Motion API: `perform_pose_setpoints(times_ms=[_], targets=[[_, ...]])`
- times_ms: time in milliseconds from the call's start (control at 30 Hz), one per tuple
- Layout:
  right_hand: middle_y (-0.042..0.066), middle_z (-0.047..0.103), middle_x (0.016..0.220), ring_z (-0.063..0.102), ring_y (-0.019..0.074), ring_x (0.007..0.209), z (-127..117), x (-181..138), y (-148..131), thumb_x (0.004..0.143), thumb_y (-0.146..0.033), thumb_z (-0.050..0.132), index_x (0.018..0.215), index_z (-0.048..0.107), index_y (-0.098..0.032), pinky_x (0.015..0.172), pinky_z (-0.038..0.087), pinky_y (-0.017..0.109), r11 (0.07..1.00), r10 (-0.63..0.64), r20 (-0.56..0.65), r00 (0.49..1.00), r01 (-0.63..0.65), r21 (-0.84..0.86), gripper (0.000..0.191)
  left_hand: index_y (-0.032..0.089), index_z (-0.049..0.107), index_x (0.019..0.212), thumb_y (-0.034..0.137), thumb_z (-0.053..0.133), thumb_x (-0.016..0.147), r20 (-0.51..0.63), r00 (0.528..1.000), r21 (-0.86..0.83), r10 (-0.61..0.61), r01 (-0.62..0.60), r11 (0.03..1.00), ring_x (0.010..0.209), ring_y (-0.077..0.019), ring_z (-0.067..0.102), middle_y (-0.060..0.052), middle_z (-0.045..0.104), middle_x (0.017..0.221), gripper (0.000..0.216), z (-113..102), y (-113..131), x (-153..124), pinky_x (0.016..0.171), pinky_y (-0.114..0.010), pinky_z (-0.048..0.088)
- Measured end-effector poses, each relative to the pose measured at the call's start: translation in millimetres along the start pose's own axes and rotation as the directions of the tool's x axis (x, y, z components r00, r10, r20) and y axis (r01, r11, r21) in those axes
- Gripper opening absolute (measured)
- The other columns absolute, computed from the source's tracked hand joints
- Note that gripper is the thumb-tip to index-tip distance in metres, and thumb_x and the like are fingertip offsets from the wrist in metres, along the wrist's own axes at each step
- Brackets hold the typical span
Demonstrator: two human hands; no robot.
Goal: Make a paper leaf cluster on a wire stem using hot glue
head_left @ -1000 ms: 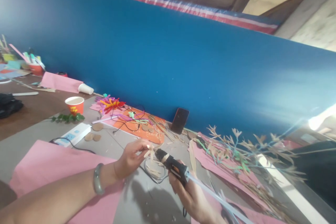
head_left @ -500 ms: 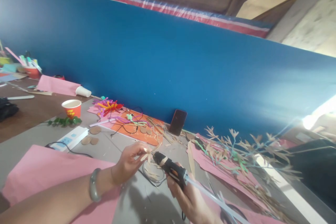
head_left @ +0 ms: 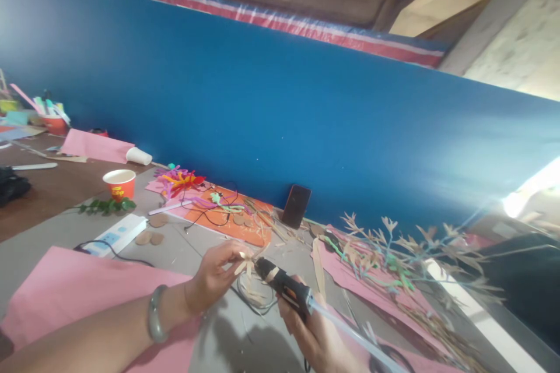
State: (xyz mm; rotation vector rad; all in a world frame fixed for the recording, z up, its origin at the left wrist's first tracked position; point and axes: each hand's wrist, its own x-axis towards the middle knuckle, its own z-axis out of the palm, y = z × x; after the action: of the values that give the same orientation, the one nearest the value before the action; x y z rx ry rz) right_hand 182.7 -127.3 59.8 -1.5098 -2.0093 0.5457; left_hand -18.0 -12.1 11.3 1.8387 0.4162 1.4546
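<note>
My left hand (head_left: 216, 277), a grey-green bangle on its wrist, pinches a small bundle of pale dried leaf strips (head_left: 247, 265) above the grey table. My right hand (head_left: 317, 332) grips a black hot glue gun (head_left: 284, 287) with a clear glue stick trailing back from it. The gun's nozzle touches the leaf strips right beside my left fingertips. A loop of black cable lies on the table just under them.
Pink paper sheet (head_left: 65, 291) lies at lower left. A white power strip (head_left: 116, 234), red paper cup (head_left: 119, 183), orange sheet with coloured pipe cleaners (head_left: 219, 213), a dark phone (head_left: 296, 206) leaning on the blue wall, and dried leafy branches (head_left: 394, 256) on pink paper surround the spot.
Both hands hold the same pose with nozzle at the strips; the view has shifted slightly, so hands sit a little lower in frame.
</note>
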Motion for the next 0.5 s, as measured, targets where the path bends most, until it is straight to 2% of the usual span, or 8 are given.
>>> perform_pose_setpoints(times_ms=[233,500], targets=[[-0.003,0.048,0.065,0.043,0.0131,0.056,0.1,-0.8,2.2,0.099,-0.039,0.033,0.08,0.042,-0.023,0.055,0.038,0.026,1.0,0.006,-0.022,1.0,-0.007,-0.028,0.027,0.017,0.063,0.086,0.014,0.059,0.086,0.018,0.999,0.03,-0.027,0.026,0.999,0.085,-0.0171,0.062,-0.006,0.066,0.089,0.005,-1.0,-2.2,-2.4,0.078,-0.027,0.048],[-0.003,0.048,0.064,0.044,0.0126,0.054,-0.1,-0.5,2.1,0.099,-0.039,0.032,0.081,0.043,-0.023,0.054,0.039,0.025,1.0,-0.001,0.005,1.0,0.001,-0.007,0.027,0.017,0.063,0.089,0.015,0.059,0.086,0.014,1.0,0.011,-0.002,0.002,1.0,0.084,-0.0175,0.062,-0.007,0.066,0.088,0.006,-0.7,0.8,0.1,0.078,-0.027,0.048]])
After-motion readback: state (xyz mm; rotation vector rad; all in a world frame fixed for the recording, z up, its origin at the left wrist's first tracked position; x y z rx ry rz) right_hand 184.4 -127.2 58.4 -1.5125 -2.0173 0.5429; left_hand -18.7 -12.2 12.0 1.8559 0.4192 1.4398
